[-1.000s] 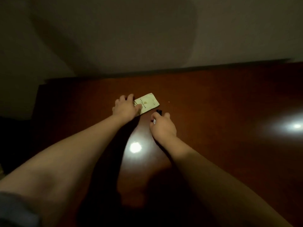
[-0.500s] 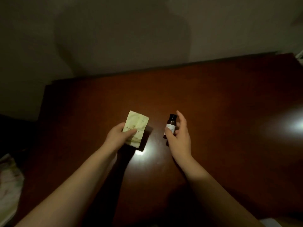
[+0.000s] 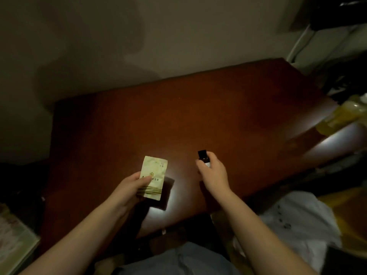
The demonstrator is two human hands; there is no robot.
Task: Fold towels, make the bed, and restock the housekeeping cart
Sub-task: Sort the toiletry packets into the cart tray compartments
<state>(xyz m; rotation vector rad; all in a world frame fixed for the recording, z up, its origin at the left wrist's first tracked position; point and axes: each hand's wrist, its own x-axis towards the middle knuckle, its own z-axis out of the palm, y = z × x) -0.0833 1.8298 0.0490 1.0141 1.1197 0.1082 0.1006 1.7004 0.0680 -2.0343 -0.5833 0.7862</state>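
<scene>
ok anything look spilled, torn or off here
Nothing stands out. The packet in the left hand looks flat and untorn, the small dark bottle in the right hand has its cap on, and the wooden table shows only light glare, no spill. The room is dim, so fine damage could go unseen.

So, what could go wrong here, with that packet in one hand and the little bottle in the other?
The left hand pinches the packet only by its lower part, so it might slip out. The right hand grips the small dark bottle over the hard table; a drop could crack it or send it rolling. The room is dim, so anything dropped may be hard to spot beside the white bag at the right.
</scene>
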